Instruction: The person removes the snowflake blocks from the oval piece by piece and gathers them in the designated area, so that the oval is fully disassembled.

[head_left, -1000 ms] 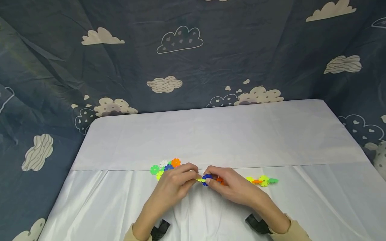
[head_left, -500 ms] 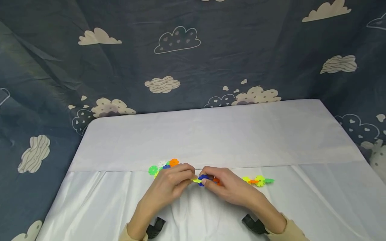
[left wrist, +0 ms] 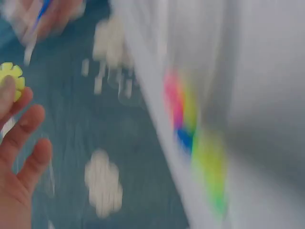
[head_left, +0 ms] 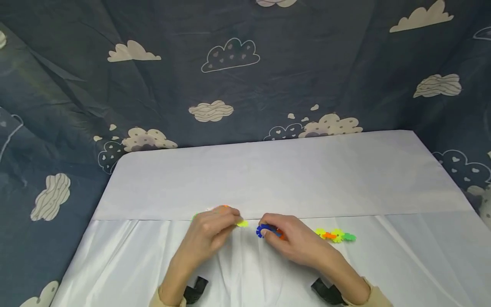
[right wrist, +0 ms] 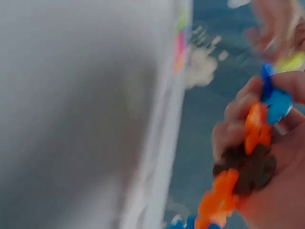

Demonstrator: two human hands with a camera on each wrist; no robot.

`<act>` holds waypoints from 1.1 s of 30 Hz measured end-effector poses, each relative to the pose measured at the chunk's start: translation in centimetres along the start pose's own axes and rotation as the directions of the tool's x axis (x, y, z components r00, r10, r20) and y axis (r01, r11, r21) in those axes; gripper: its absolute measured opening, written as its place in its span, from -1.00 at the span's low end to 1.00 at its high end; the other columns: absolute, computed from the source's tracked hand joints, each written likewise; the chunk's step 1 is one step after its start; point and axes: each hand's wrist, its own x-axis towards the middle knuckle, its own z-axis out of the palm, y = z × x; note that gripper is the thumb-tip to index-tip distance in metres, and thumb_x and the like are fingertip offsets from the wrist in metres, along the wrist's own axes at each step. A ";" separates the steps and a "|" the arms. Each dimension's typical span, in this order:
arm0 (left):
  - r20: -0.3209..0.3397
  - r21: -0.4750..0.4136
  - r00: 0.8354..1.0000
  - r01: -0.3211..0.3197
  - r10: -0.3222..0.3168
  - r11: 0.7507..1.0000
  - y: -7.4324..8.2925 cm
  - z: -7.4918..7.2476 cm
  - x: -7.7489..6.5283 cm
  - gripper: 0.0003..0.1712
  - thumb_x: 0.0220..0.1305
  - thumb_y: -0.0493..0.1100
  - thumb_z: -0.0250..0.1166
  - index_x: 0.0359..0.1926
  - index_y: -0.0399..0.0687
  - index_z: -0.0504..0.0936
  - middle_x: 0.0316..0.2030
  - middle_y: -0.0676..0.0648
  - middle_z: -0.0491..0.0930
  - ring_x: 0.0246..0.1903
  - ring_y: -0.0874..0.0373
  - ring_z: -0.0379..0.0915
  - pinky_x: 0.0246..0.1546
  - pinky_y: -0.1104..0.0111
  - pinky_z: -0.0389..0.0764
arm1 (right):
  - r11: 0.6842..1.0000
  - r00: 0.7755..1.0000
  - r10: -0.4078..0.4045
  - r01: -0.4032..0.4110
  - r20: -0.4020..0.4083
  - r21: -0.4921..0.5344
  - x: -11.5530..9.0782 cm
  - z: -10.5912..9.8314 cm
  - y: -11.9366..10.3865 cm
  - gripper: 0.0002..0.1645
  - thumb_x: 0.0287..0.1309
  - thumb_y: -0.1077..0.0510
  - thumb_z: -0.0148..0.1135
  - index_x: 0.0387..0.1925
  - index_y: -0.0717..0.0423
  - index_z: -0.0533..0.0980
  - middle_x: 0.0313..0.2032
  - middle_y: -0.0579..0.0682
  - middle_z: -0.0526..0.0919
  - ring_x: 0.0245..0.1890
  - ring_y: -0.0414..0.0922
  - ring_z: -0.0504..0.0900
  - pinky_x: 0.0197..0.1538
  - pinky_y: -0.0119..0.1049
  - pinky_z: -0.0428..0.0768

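My left hand [head_left: 209, 230] pinches a yellow snowflake disc [left wrist: 18, 81] between thumb and fingertips. Gripped in my right hand [head_left: 295, 236] is a chain of interlocked snowflake discs, its blue end disc [head_left: 260, 232] facing the left hand. A gap separates the yellow disc from this blue one. The right wrist view shows a light blue disc [right wrist: 279, 106], orange discs [right wrist: 257, 126] and a dark brown disc [right wrist: 250, 169] along the chain. Past the right hand, yellow, orange and green discs [head_left: 337, 236] show; the hand hides the stretch between.
Loose snowflake discs [left wrist: 209, 164] in several colours lie on the white-covered table [head_left: 268, 179], mostly hidden behind the left hand in the head view. A dark cloud-print cloth [head_left: 172, 81] hangs behind the table. Black straps [head_left: 195, 290] sit at both wrists.
The yellow disc was against the blue end disc; now my left hand has drawn it away, left and slightly up. The right hand still grips the chain, and the blue disc looks turned.
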 end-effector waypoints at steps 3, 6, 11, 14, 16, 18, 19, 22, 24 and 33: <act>-0.089 -0.036 0.987 0.131 -0.134 0.991 -0.9 -2.2 -0.3 -0.69 0.02 -0.56 0.36 -0.31 -0.10 0.71 -0.28 0.05 0.67 -0.31 0.22 0.56 -0.32 0.52 0.55 | 0.998 0.998 0.060 -0.060 -0.023 -0.015 -0.3 -0.2 0.4 -0.86 0.37 0.16 0.15 -0.30 -0.18 0.49 -0.47 -0.31 0.43 -0.42 -0.27 0.46 -0.29 -0.34 0.45; -0.085 -0.026 0.964 0.250 -0.251 0.968 -1.3 -3.3 -0.7 -0.71 0.03 -0.52 0.41 -0.31 -0.07 0.72 -0.29 0.12 0.65 -0.37 0.27 0.50 -0.46 0.52 0.47 | 0.997 0.997 0.076 -0.077 -0.015 -0.007 -0.5 -0.3 0.7 -0.87 0.39 0.13 0.15 -0.28 -0.21 0.48 -0.46 -0.29 0.44 -0.39 -0.26 0.48 -0.28 -0.32 0.45; 0.033 0.088 0.876 0.478 -0.482 0.874 -1.5 -3.2 -0.9 -0.77 0.08 -0.39 0.47 -0.24 -0.05 0.73 -0.35 0.16 0.62 -0.41 0.29 0.42 -0.49 0.41 0.47 | 0.997 0.997 0.080 -0.080 -0.005 -0.008 -0.4 -0.2 0.6 -0.87 0.39 0.13 0.14 -0.27 -0.22 0.48 -0.46 -0.29 0.45 -0.39 -0.26 0.48 -0.28 -0.32 0.46; 0.124 0.136 0.745 0.641 -0.655 0.755 -1.9 -2.7 -1.2 -0.75 0.13 -0.34 0.44 -0.14 -0.08 0.73 -0.36 0.11 0.61 -0.40 0.25 0.43 -0.41 0.35 0.49 | 0.996 0.996 0.093 -0.093 -0.010 -0.014 -0.3 -0.2 0.5 -0.82 0.38 0.17 0.15 -0.28 -0.24 0.47 -0.47 -0.29 0.44 -0.40 -0.26 0.47 -0.29 -0.33 0.45; 0.183 0.153 0.661 0.712 -0.728 0.685 -2.4 -2.5 -1.5 -0.73 0.18 -0.31 0.41 -0.07 -0.10 0.71 -0.35 0.07 0.61 -0.39 0.23 0.44 -0.38 0.32 0.51 | 0.995 0.995 0.097 -0.098 -0.012 -0.012 -0.2 -0.2 0.5 -0.82 0.37 0.18 0.15 -0.28 -0.24 0.47 -0.48 -0.29 0.44 -0.42 -0.26 0.46 -0.30 -0.34 0.45; 0.212 0.180 0.602 0.750 -0.770 0.636 -2.8 -2.3 -1.9 -0.72 0.21 -0.28 0.39 -0.03 -0.10 0.70 -0.37 0.07 0.59 -0.42 0.22 0.43 -0.39 0.31 0.49 | 0.995 0.995 0.097 -0.097 -0.013 -0.006 -0.2 -0.2 0.5 -0.82 0.38 0.16 0.15 -0.28 -0.26 0.47 -0.48 -0.28 0.44 -0.43 -0.26 0.45 -0.31 -0.35 0.45; 0.214 0.197 0.585 0.759 -0.782 0.621 -3.0 -2.2 -2.1 -0.72 0.21 -0.27 0.39 -0.02 -0.10 0.70 -0.37 0.06 0.59 -0.46 0.21 0.41 -0.41 0.31 0.48 | 0.995 0.995 0.097 -0.097 -0.014 -0.004 -0.2 -0.2 0.6 -0.83 0.38 0.16 0.15 -0.28 -0.25 0.47 -0.48 -0.28 0.44 -0.43 -0.27 0.45 -0.31 -0.35 0.45; 0.203 0.234 0.565 0.766 -0.800 0.599 -3.1 -2.2 -2.4 -0.70 0.23 -0.23 0.38 0.01 -0.11 0.67 -0.38 0.06 0.57 -0.53 0.20 0.37 -0.47 0.31 0.44 | 0.995 0.995 0.102 -0.102 -0.020 0.001 -0.2 -0.1 0.6 -0.85 0.38 0.15 0.15 -0.27 -0.23 0.49 -0.49 -0.28 0.44 -0.44 -0.27 0.45 -0.31 -0.36 0.44; 0.190 0.239 0.571 0.762 -0.798 0.602 -2.9 -2.2 -2.3 -0.69 0.25 -0.21 0.37 0.02 -0.10 0.66 -0.38 0.07 0.56 -0.57 0.19 0.34 -0.50 0.31 0.42 | 0.994 0.994 0.107 -0.107 -0.024 0.002 -0.2 -0.1 0.6 -0.84 0.38 0.15 0.16 -0.27 -0.24 0.49 -0.49 -0.27 0.44 -0.44 -0.26 0.45 -0.31 -0.35 0.44; 0.257 0.025 0.744 0.633 -0.617 0.774 0.0 0.3 -0.6 -0.79 0.31 -0.15 0.33 -0.06 -0.05 0.70 -0.38 0.23 0.57 -0.46 0.30 0.43 -0.44 0.39 0.49 | 0.993 0.992 0.122 -0.122 -0.010 -0.005 -0.1 0.3 0.5 -0.91 0.39 0.06 0.16 -0.26 -0.27 0.48 -0.46 -0.28 0.47 -0.40 -0.27 0.48 -0.29 -0.34 0.47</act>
